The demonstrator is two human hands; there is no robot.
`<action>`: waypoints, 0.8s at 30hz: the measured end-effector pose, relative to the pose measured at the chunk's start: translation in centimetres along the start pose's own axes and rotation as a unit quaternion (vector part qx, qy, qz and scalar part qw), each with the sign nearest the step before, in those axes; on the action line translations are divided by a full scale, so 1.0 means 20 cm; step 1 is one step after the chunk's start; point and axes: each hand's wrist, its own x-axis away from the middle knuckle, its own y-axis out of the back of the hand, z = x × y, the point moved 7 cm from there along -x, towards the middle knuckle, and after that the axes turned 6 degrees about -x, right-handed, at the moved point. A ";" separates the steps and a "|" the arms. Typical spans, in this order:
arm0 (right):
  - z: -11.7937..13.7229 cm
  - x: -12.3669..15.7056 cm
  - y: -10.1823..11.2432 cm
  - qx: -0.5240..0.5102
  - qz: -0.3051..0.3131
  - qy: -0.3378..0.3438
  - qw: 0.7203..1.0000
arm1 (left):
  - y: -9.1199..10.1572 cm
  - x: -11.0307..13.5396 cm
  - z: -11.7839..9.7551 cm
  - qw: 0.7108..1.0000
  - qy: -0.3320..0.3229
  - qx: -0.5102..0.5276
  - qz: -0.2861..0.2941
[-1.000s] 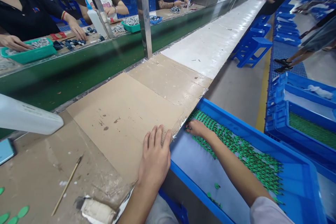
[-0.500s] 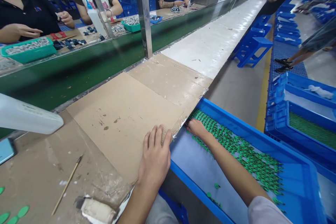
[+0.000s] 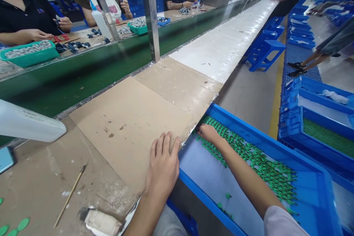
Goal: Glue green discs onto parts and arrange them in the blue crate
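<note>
Our left hand (image 3: 163,169) lies flat on smooth brown cardboard (image 3: 138,110), fingers apart. Our right hand (image 3: 208,132) curls inside 1 blue plastic tray (image 3: 316,195), beside many small green pieces (image 3: 269,166); we can't tell its grip. 4 flat green ovals (image 3: 23,224) lie near 1 thin wooden brush (image 3: 70,196).

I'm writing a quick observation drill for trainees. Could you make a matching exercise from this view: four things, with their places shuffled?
1. Left hand
2. Right hand
3. Thin stick
4. Blue stools

A. Inside the blue crate, by small green pieces
B. On the floor
C. On the brown tabletop
D. Palm down on the cardboard

Pairs: 1-D, 2-A, 3-C, 4-B
</note>
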 end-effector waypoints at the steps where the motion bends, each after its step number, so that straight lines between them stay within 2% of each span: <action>1: 0.00 0.00 -0.01 -0.002 0.002 0.003 1.000 | 0.00 0.00 0.00 1.000 0.000 0.000 0.001; 6: 0.02 -0.01 -0.05 -0.011 0.000 0.015 1.000 | 0.00 0.00 0.00 1.000 0.000 0.001 0.001; 14: 0.03 -0.01 -0.04 -0.023 0.003 0.040 0.999 | 0.00 0.00 0.00 1.000 0.001 0.001 0.002; 24: 0.01 -0.01 -0.05 0.005 0.002 0.006 1.000 | 0.00 0.00 0.00 1.000 0.002 0.009 -0.001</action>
